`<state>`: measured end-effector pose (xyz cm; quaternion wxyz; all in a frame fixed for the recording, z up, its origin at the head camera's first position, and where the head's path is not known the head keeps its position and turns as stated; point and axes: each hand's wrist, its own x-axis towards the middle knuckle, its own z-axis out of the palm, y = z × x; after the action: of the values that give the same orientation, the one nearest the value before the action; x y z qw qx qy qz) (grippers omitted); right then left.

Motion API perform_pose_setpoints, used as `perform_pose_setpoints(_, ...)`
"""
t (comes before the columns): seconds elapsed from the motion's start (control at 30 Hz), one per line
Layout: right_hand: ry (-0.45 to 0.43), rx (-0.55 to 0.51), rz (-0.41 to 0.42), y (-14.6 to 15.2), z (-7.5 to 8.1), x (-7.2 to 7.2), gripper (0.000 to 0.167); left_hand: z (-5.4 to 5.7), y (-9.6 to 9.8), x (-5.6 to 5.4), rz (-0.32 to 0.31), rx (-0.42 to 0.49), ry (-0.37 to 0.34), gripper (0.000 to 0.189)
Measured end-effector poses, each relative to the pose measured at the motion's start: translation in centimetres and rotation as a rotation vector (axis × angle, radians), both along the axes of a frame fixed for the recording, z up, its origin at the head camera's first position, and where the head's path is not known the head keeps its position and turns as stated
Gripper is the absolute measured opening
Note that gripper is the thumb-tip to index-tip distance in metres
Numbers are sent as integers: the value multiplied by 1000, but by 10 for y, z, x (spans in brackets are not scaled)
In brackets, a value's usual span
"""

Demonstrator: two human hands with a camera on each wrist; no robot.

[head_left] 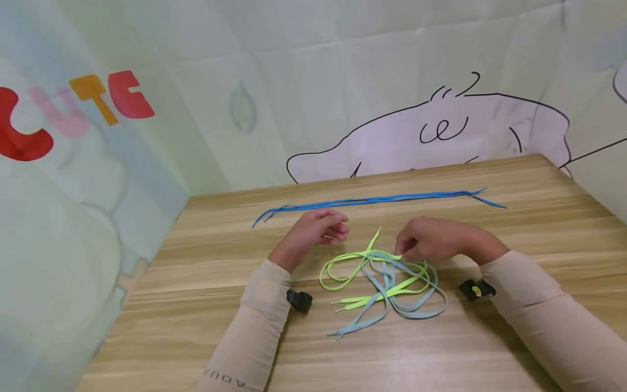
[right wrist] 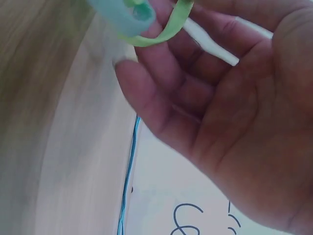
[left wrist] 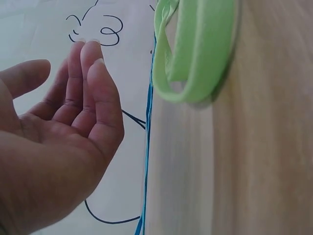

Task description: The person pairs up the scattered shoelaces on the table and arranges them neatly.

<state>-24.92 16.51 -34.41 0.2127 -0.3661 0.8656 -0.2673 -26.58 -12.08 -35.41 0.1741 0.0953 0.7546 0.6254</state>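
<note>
A yellow-green shoelace [head_left: 354,300] and a pale blue-grey shoelace [head_left: 416,314] lie in a loose tangle of loops on the table, their tips pointing toward the near left. My right hand [head_left: 436,239] is at the tangle's far right side, pinching the yellow-green lace between thumb and fingertips. In the right wrist view a strip of yellow-green lace [right wrist: 177,22] curves across the fingers, beside the pale blue one [right wrist: 117,17]. To the left of the tangle, my left hand [head_left: 315,231] hovers with relaxed fingers and an empty palm; a yellow-green loop [left wrist: 210,54] shows near it.
Blue shoelaces [head_left: 382,200] stretch side by side across the back of the wooden table [head_left: 206,326], beyond both hands. A printed cloth backdrop [head_left: 235,49] rises behind the table's far edge and along the left. Black wrist straps [head_left: 300,300] sit on both sleeves.
</note>
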Motion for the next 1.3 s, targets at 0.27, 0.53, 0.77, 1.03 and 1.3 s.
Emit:
perform_pose_setpoints(0.27,-118,-36,58,-3,5,8,3,7,0,5,-13,10,13,35)
perform_pose_setpoints(0.53,-133,-115,83,-4,6,8,4,7,2,7,-35,5,9,35)
perform_pose_setpoints(0.77,-90,-196,53,-6,11,9,5,6,6,6,-80,-19,21,35)
perform_pose_setpoints(1.03,4,-309,-46,-7,17,10,8,4,7,9,-268,-36,78,41)
perform_pose_setpoints(1.3,18,-379,-127,-8,23,14,11,6,9,16,-422,-79,167,33)
